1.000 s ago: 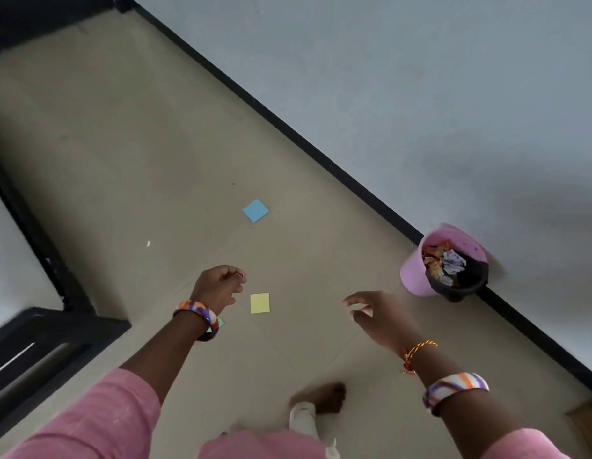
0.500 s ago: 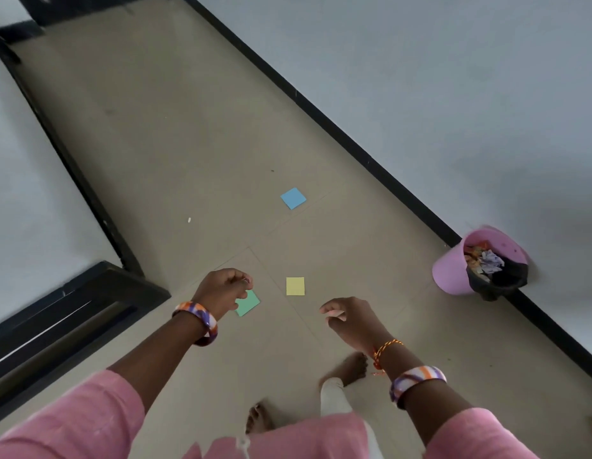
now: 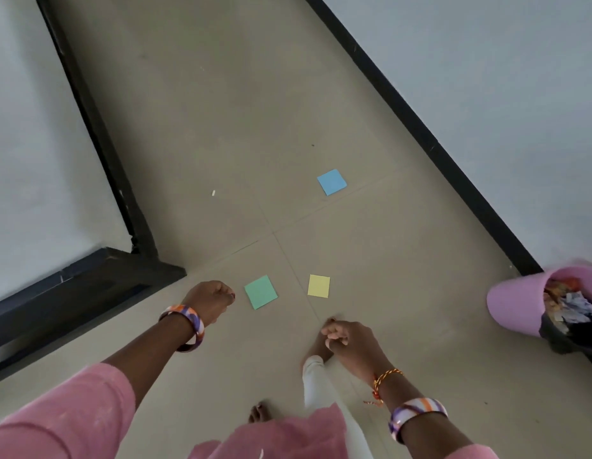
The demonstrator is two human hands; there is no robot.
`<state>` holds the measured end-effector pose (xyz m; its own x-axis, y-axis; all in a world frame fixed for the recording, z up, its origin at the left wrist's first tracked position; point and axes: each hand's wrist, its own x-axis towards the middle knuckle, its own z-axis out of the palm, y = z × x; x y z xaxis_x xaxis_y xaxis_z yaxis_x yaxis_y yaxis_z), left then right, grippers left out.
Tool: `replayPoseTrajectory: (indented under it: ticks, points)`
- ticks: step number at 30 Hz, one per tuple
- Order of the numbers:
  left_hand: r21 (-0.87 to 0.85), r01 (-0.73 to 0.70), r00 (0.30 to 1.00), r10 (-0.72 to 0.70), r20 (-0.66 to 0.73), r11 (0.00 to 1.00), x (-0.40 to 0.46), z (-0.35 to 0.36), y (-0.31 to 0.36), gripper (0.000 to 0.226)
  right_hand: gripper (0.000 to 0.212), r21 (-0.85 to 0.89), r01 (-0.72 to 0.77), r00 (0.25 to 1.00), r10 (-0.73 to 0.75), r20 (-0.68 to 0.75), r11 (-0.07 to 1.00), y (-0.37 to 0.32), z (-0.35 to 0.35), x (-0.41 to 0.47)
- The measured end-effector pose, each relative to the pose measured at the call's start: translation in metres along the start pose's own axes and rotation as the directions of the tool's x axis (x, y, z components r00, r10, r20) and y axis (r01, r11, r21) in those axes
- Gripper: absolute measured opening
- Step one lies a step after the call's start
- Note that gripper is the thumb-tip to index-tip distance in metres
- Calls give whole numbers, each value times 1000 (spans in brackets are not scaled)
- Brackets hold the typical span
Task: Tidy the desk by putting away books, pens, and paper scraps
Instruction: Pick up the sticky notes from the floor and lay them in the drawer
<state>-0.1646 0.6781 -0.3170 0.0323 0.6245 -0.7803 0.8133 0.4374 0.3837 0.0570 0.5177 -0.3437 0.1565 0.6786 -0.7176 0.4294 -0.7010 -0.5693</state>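
Three square paper notes lie flat on the beige tiled floor: a blue note (image 3: 332,182) farthest away, a green note (image 3: 260,291) and a yellow note (image 3: 318,286) close to my feet. My left hand (image 3: 210,301) hangs in a loose fist just left of the green note, holding nothing I can see. My right hand (image 3: 349,339) is curled shut below the yellow note, above my right foot, and looks empty. A pink waste bin (image 3: 519,303) with a black liner, full of crumpled paper, stands at the right edge by the wall.
A black skirting strip (image 3: 420,134) runs along the pale wall on the right. A black frame (image 3: 99,154) and dark threshold (image 3: 72,289) border the floor at the left. A tiny white scrap (image 3: 213,193) lies on the floor beyond the notes.
The view has swung right and forward, so the notes and bin sit nearer. My right hand has drawn back and curled its fingers closed. My left hand stays fisted.
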Motion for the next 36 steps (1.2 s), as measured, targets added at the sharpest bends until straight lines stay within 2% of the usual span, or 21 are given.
replayPoseTrajectory:
  ticks: [3,9,14,16,18,20,22,23,24,25,26,27,29,30,31,32,34,35,36]
  points:
    - [84,87,995,-83,-58,993,44,12,3,17,28,-22,-33,997,35,71,999,17,-8,41]
    - [70,215,975,-210,-75,974,149,58,-1,36,28,-59,-105,985,112,134,993,61,-11,135]
    - [-188,306,934,-332,-129,933,250,110,-31,45,39,-101,-182,967,197,163,978,108,13,233]
    - [-281,357,914,-395,-93,891,288,135,-47,54,49,-118,-193,965,210,156,974,126,25,273]
    - [-394,396,887,-457,-71,830,324,158,-68,52,60,-177,-193,963,220,153,965,149,44,313]
    - [-426,465,850,-526,-28,776,350,171,-94,46,72,-288,-166,964,216,152,943,168,65,345]
    - [-395,519,814,-579,-41,758,364,201,-119,64,81,-411,-106,978,169,120,905,181,86,370]
    - [-312,525,817,-572,-76,792,372,224,-129,72,83,-471,-72,988,127,86,879,187,95,382]
    - [-220,451,864,-485,-137,865,370,257,-134,68,85,-526,-40,996,76,46,850,191,101,391]
    - [-222,382,865,-431,-257,897,381,285,-143,55,86,-574,-15,1000,26,11,819,196,107,400]
    - [-179,261,913,-303,-272,949,385,315,-147,45,87,-612,1,1000,-19,-22,791,200,110,407]
    - [-91,246,937,-261,-231,965,388,340,-146,40,87,-642,11,998,-53,-47,766,204,113,413]
    - [83,263,965,-264,0,961,383,363,-138,30,85,-675,3,995,-68,-69,738,212,118,421]
    - [167,286,943,-308,129,944,386,349,-136,32,82,-676,-4,996,-58,-69,737,213,119,423]
    - [245,275,951,-300,69,930,388,353,-139,37,77,-669,-10,997,-45,-65,743,214,119,424]
    - [191,319,940,-335,58,928,389,349,-136,37,71,-666,-12,998,-33,-55,746,213,118,426]
    - [89,282,952,-290,98,955,390,352,-139,27,59,-677,-9,1000,-13,-27,736,209,113,429]
    - [74,224,973,-227,41,972,389,349,-139,24,52,-689,-9,1000,-7,-20,725,207,110,431]
    - [3,247,968,-247,52,969,392,340,-135,26,44,-697,-13,1000,-4,-24,717,204,108,433]
